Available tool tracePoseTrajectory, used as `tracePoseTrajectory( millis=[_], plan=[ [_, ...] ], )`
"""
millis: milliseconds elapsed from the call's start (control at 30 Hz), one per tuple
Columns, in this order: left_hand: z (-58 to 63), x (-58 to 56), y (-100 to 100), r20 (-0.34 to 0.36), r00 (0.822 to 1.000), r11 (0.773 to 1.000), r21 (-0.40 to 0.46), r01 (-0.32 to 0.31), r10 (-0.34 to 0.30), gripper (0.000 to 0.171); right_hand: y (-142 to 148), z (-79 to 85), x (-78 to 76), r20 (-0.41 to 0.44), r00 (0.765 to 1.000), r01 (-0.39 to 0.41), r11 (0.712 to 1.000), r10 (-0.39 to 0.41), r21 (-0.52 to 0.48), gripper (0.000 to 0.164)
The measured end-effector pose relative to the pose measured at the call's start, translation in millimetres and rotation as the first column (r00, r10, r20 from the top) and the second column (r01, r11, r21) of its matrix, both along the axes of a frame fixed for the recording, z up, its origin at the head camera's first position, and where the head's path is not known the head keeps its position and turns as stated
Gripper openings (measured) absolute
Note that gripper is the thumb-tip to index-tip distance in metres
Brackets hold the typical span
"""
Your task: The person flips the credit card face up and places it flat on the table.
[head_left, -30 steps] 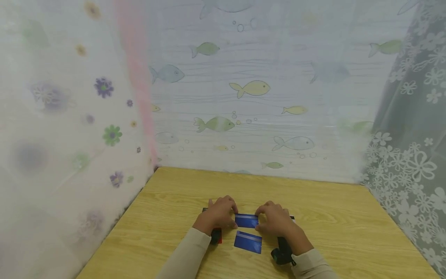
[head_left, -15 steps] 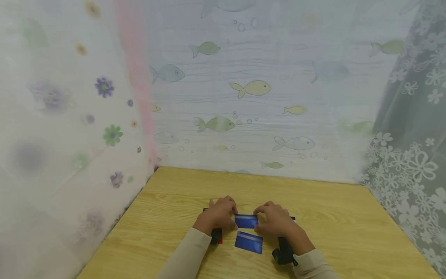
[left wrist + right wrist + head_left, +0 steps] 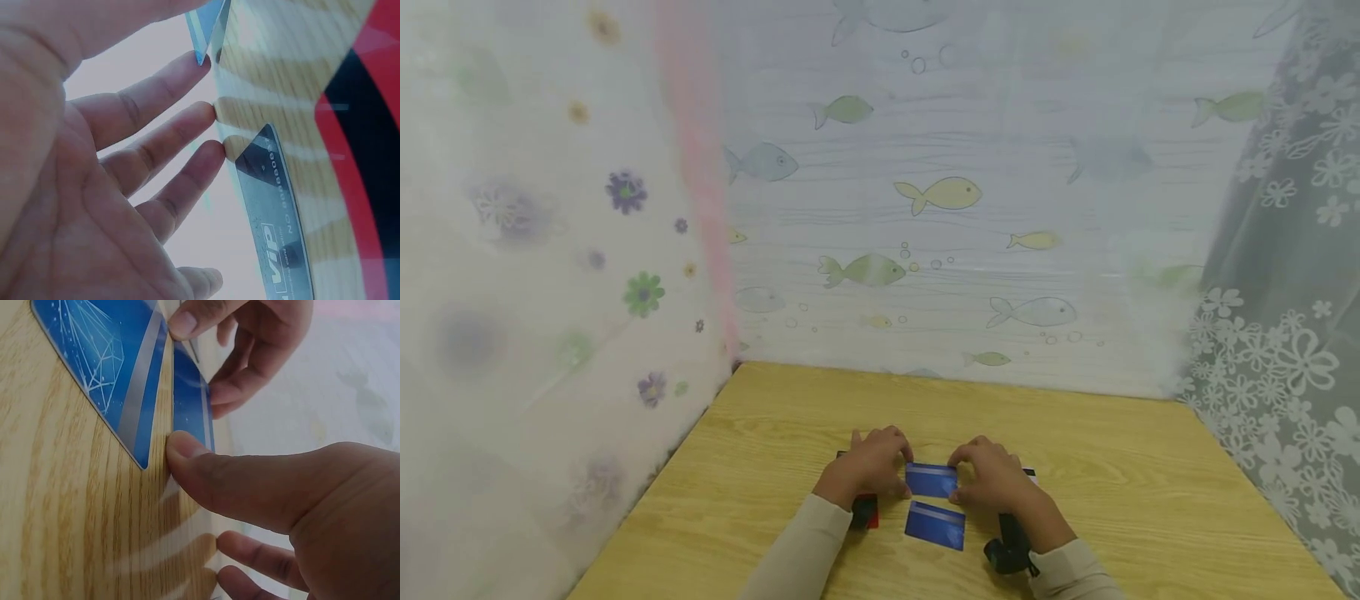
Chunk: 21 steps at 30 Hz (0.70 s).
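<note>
Two blue cards with a pale stripe lie one behind the other on the wooden table. My left hand point(image 3: 872, 462) pinches the left end of the far blue card point(image 3: 931, 480), thumb at the near corner and a finger at the far one. At its right end my right hand point(image 3: 992, 477) pinches it likewise; in the right wrist view, its thumb point(image 3: 209, 472) presses the card's edge. The near blue card point(image 3: 935, 525) rests a narrow gap away, untouched, with a white line pattern. Beside my left fingertips lies a dark card point(image 3: 272, 212) marked "VIP".
A red and black item point(image 3: 375, 125) lies by my left hand, mostly hidden in the head view. Past my right hand a black and white piece point(image 3: 1030, 475) peeks out. Black wrist devices point(image 3: 1009, 550) hang under both wrists. A fish-print curtain point(image 3: 940, 275) borders the table's back edge.
Both hands keep their hold on the far blue card. Its near edge now appears slightly closer to the near card. The head view has shifted a little.
</note>
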<state>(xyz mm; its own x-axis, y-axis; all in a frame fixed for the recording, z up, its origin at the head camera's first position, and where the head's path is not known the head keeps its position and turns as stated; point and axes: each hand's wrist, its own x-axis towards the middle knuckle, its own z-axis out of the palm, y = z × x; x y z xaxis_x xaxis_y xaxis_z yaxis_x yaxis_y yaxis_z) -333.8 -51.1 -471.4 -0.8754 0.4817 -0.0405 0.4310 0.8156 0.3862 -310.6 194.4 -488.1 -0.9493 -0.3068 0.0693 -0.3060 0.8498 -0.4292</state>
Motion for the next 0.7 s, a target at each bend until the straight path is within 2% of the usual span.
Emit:
tracePoseTrajectory(
  millis=[167,467,700],
  plan=[
    [-2.1,-1.5,0.3,0.003,1.000,1.000,0.017,0.005,-0.005,0.042,0.4,3.7,2.6,0.018,1.000,0.004,1.000,-0.004,-0.022,0.039],
    [-6.7,-5.6,1.0,-0.038,0.999,1.000,0.001,0.014,-0.014,0.044,1.0,2.7,2.1,0.011,1.000,0.004,1.000,-0.004,-0.019,0.039],
    [-8.9,-5.3,1.4,-0.067,0.997,0.998,0.033,0.044,-0.041,0.042,-0.8,2.5,-1.1,-0.004,0.999,-0.054,0.998,0.054,0.036,0.055]
  ],
)
